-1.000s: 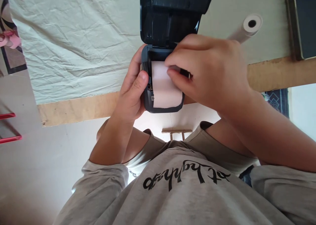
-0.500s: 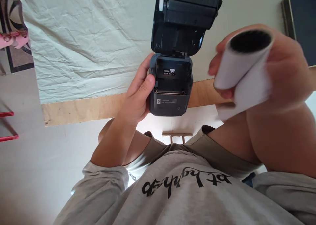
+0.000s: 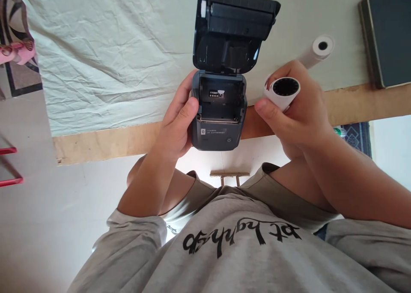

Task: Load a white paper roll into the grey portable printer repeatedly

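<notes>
Above the near edge of the table (image 3: pixel 109 143), my left hand (image 3: pixel 176 128) grasps the open printer (image 3: pixel 218 132) and my right hand (image 3: pixel 300 113) grips a paper roll (image 3: pixel 276 99) beside it, seemingly mid-way through roll handling, which calls for holding both steady.

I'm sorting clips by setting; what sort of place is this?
Probably an indoor room, perhaps at home: a wrinkled cloth lies on a wooden table above a pale floor.

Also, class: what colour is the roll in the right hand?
The roll is white, seen best in the head view.
</notes>
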`<state>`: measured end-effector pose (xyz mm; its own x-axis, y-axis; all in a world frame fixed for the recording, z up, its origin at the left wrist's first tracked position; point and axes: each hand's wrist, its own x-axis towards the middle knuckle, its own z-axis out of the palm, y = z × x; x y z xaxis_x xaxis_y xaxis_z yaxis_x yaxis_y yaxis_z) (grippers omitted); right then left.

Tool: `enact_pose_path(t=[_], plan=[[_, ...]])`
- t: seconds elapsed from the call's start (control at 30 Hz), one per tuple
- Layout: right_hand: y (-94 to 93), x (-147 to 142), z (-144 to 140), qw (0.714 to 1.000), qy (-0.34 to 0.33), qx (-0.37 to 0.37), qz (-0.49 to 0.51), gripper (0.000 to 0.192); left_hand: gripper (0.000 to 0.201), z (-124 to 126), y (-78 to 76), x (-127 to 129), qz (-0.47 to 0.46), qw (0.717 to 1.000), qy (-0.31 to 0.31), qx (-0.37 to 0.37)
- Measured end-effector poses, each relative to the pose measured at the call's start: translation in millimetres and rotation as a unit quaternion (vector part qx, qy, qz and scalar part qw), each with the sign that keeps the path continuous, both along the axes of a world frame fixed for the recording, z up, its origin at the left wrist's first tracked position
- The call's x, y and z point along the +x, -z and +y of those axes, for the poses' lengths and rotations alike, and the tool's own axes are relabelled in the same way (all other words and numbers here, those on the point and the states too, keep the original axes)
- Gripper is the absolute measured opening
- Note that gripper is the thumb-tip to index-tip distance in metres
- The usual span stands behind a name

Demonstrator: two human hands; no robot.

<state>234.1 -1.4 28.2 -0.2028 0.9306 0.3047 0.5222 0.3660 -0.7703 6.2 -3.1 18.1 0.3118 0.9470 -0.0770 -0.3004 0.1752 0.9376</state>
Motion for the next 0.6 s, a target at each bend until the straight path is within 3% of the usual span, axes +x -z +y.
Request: enact_pose_path(t=[0.17, 0.37, 0.5, 0.6], plan=[[0.0, 3, 6, 0.988, 0.067, 0.074, -0.116, 0.026, 0.044, 1, 1.2, 0, 0.012, 1.000, 0.005, -0.001], [10.3, 3, 15, 0.974, 0.096, 0.016, -0.206, 0.038, 0.046, 0, 0.8, 0, 0.008, 1.000, -0.011, -0.004], [6.8, 2, 11, 0.978, 0.077, -0.021, -0.193, 0.057, 0.049, 0, -1.5, 0, 0.015, 1.000, -0.008, -0.019], [-2.7, 15, 2, 0.986, 0.057, 0.072, -0.139, 0.066, 0.047, 0, -1.5, -2, 0.017, 1.000, -0.001, -0.015]])
